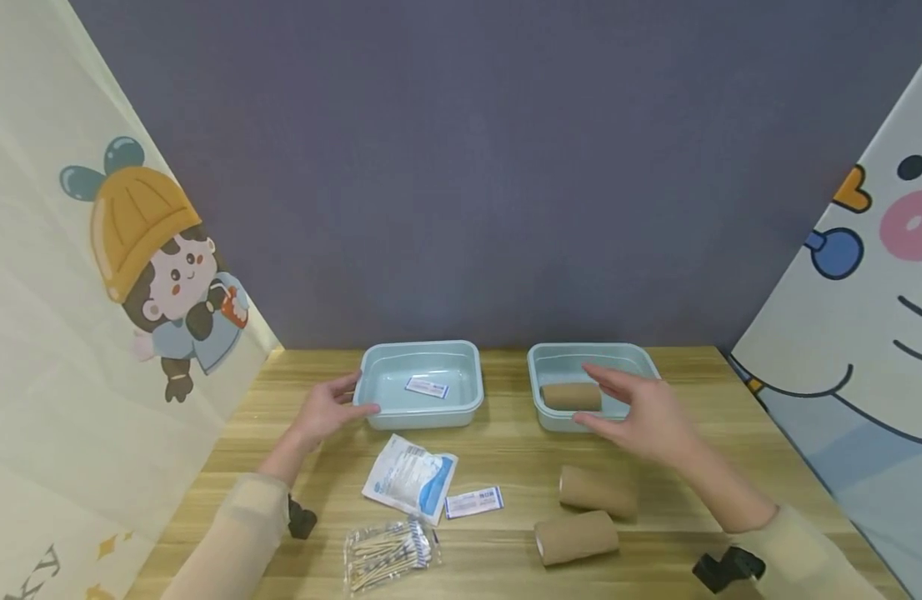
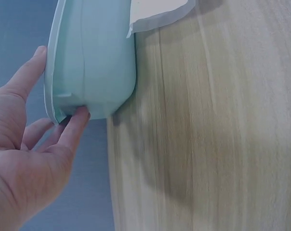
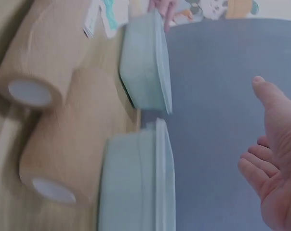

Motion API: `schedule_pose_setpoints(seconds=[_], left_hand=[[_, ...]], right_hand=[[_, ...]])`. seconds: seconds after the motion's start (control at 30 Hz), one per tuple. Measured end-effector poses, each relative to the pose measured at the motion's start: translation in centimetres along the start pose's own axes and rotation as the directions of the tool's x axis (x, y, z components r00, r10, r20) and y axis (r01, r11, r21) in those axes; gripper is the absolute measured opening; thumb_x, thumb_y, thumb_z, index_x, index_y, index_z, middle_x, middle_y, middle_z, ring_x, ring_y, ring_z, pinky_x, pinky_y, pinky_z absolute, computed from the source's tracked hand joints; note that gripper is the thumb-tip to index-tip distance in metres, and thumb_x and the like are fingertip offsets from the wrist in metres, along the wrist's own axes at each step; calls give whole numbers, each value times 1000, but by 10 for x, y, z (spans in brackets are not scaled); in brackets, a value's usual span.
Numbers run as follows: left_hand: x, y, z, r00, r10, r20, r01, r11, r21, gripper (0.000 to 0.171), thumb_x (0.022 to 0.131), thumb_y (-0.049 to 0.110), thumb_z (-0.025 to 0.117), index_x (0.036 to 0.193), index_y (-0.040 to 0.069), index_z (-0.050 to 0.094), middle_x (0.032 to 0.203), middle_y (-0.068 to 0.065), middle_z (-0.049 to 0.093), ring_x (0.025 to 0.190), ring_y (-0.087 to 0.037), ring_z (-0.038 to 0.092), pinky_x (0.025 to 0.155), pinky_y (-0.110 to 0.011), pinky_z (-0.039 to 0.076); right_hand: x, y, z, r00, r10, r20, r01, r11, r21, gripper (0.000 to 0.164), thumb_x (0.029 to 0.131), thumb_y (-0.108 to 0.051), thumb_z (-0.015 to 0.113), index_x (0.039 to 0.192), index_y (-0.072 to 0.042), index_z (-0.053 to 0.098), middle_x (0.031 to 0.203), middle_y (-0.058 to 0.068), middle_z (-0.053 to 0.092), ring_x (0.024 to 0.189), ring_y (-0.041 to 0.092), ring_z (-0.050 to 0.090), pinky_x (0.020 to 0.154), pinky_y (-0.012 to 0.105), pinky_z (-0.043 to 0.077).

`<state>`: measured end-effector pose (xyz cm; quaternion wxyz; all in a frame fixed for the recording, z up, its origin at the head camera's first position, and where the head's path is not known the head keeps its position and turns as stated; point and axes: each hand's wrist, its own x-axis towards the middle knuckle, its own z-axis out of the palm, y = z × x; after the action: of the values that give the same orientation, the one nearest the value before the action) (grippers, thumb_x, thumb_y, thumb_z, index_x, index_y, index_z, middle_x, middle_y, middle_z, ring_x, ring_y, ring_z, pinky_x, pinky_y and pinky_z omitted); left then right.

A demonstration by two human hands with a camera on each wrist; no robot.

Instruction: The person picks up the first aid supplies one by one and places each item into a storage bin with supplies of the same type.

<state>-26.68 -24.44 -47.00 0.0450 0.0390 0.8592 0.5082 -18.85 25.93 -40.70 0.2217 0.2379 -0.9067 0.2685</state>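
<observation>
Near the wood-grain worktop's (image 1: 506,458) far edge, the right tub (image 1: 560,422) holds a bandage roll (image 1: 569,397), probably light and squeezable, best pinched mid-length; the right hand (image 1: 644,412) spreads empty above, the left hand (image 1: 326,410) grips the left tub's (image 1: 423,419) rim.

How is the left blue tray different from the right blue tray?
The left tray has a small flat white-and-blue packet inside, while the right tray has a brown roll.
The left grip holds the left tray's rim, but the right grip hovers above the right tray, not touching it.
Both trays are pale blue with rounded corners.
</observation>
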Motion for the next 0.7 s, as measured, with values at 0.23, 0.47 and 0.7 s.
schedule_pose_setpoints(seconds=[0.23, 0.47, 0.7], left_hand=[[2, -3, 0, 1000, -3, 9, 3, 1000, -6, 89, 89, 28, 88, 160, 0, 42, 163, -27, 45, 142, -48, 55, 113, -49, 55], [3, -3, 1, 1000, -7, 11, 7, 1000, -15, 89, 89, 27, 88, 161, 1, 42, 163, -27, 46, 142, -48, 56, 112, -49, 55], [2, -4, 0, 1000, -4, 13, 4, 999, -36, 89, 89, 27, 88, 161, 1, 41, 163, -27, 45, 142, -48, 56, 112, -49, 56]], right_hand=[[0, -12, 29, 993, -103, 50, 98, 991, 90, 66, 78, -25, 97, 136, -7, 72, 130, 9, 78, 107, 25, 80, 92, 31, 65], [-4, -27, 46, 980, -137, 146, 105, 973, 208, 58, 81, -19, 94, 132, -4, 73, 127, 11, 78, 109, 29, 79, 93, 37, 66], [-4, -44, 62, 970, -154, 189, 108, 967, 232, 54, 83, -23, 93, 130, -5, 74, 124, 7, 80, 110, 21, 78, 96, 37, 65]])
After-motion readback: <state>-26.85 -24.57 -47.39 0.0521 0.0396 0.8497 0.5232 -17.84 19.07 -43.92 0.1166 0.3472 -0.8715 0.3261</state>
